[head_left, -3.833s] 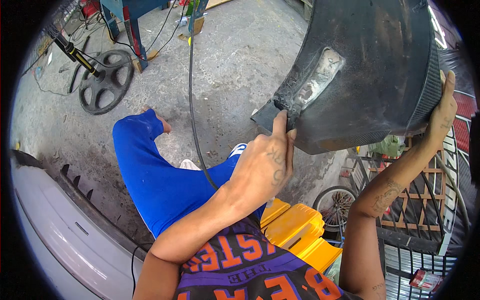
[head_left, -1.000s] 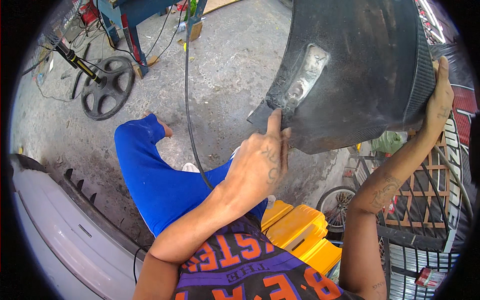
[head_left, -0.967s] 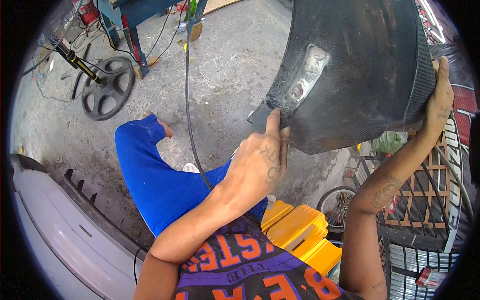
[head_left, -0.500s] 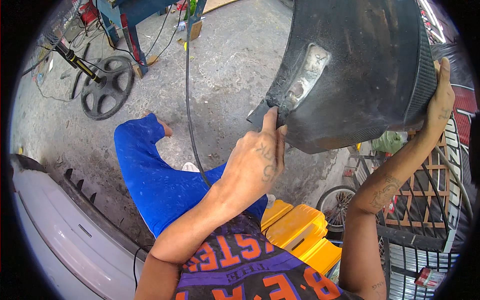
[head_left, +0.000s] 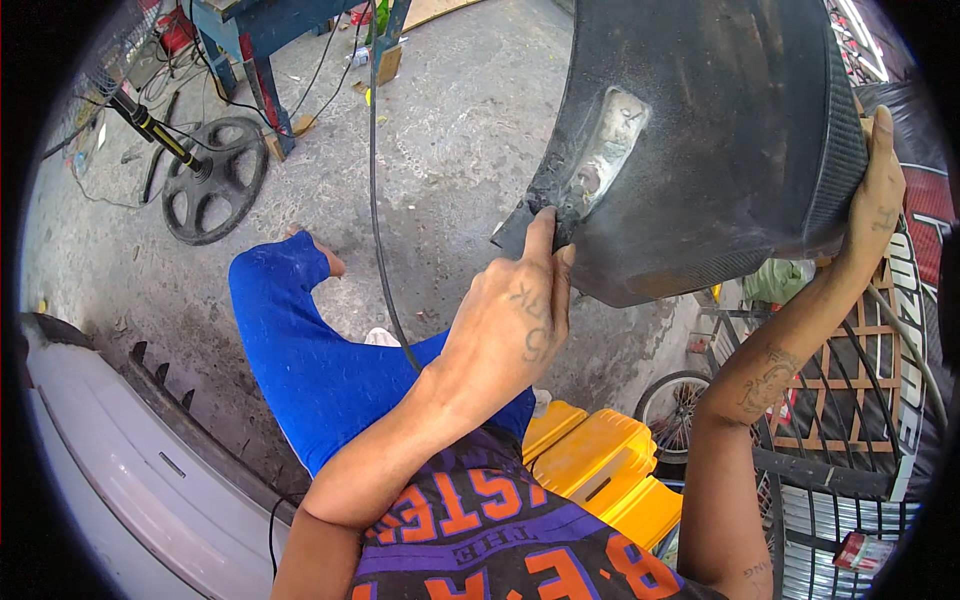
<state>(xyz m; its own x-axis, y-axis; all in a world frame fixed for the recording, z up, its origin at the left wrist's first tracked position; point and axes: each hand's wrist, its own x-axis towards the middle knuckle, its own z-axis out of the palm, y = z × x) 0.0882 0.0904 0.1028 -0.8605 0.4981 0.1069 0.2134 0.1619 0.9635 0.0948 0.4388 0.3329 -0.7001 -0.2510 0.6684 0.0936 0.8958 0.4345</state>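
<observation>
A large black curved plastic car bumper [head_left: 700, 150] hangs in front of me at the upper right. Its surface is dusty and has textured, honeycomb-like strips along the edges. A pale, whitish sanded patch [head_left: 610, 145] with an uneven surface shows near its left side. My left hand [head_left: 505, 315] presses its extended index fingertip at the bumper's lower left corner, just below the patch. Its thumb and finger close around a small dark piece, mostly hidden, whose kind I cannot make out. My right hand [head_left: 878, 190] grips the bumper's right edge; most of its fingers are behind it.
A black cable [head_left: 376, 190] hangs down past my left forearm. A white car panel [head_left: 130, 450] lies at lower left, a fan base [head_left: 213, 180] and blue bench [head_left: 260, 55] farther off. A yellow plastic case [head_left: 600, 460], a wheel [head_left: 675, 410] and black grilles [head_left: 830, 400] are at lower right.
The patch and the bumper's left side have shifted slightly left. My left fingertip has moved a little up and stays at the corner; my right hand keeps its hold.
</observation>
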